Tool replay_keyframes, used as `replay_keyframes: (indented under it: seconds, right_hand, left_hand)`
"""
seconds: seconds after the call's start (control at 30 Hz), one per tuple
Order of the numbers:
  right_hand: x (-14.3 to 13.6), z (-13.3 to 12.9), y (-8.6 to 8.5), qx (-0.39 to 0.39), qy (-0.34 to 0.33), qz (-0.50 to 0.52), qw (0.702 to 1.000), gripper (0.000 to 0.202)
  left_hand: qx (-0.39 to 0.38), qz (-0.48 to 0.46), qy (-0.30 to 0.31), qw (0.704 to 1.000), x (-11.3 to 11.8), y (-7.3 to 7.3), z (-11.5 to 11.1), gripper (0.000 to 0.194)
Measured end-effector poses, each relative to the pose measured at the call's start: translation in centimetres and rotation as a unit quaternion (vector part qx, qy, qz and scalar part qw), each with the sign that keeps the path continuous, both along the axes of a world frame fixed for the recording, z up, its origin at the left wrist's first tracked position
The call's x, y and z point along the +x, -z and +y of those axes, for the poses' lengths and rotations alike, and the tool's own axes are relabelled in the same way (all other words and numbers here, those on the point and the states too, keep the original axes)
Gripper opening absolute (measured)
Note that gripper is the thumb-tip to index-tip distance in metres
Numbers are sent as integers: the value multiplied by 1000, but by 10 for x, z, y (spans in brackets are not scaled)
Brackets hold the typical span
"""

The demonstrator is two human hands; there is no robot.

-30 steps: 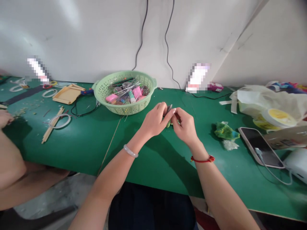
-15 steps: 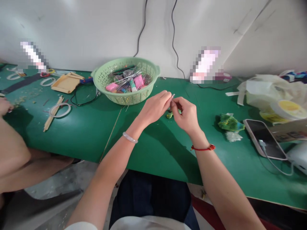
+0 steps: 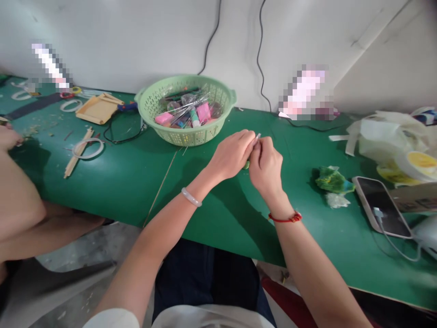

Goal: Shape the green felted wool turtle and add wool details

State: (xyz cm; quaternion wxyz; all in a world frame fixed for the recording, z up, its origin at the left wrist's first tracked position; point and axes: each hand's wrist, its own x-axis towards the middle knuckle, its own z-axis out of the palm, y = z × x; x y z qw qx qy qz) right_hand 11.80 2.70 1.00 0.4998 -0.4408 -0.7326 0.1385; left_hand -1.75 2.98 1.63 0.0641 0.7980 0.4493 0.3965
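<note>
My left hand (image 3: 234, 152) and my right hand (image 3: 266, 165) meet above the green table, fingertips pinched together. Between them pokes up the tip of a small pale, shiny piece (image 3: 257, 136); most of it is hidden by the fingers, so its kind cannot be made out. Below the hands a small green lump (image 3: 246, 165) shows in part, largely covered by my right hand. To the right lies a green, yellow-flecked clump (image 3: 332, 180) with a crumpled clear plastic scrap (image 3: 337, 200) beside it.
A green plastic basket (image 3: 191, 136) of pink packets and thin wires stands behind my left hand. Rightward lie a phone (image 3: 384, 207) with its cable and plastic bags (image 3: 378, 134). Leftward are a tape roll (image 3: 88, 148), a wooden tray (image 3: 99, 109) and a co-worker's hand (image 3: 9, 136).
The view has shifted slightly. My right hand has turned and its fingers have closed in nearer my left hand, covering more of the green lump below.
</note>
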Motion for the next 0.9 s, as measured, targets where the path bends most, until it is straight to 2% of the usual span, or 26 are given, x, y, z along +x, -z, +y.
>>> replay_keyframes:
  seconds: [0.2,0.4,0.57,0.77,0.9]
  right_hand:
    - [1,4,7,39,11,-36,999,15]
    - [-4,3,12,60,23,-6,998,16]
    - [-11,1,9,64,30,-8,997,16]
    - [-7,-2,8,49,9,-60,997,13]
    - [0,-6,3,34,14,-65,997,17]
  left_hand:
    - [21,-5,16,1000,-2,6,3,34]
    - [56,-68,22,996,1,6,7,32]
    - [80,-108,23,991,0,4,9,32]
    - [52,-127,17,990,1,11,9,34]
    - [28,-127,33,991,4,7,5,34]
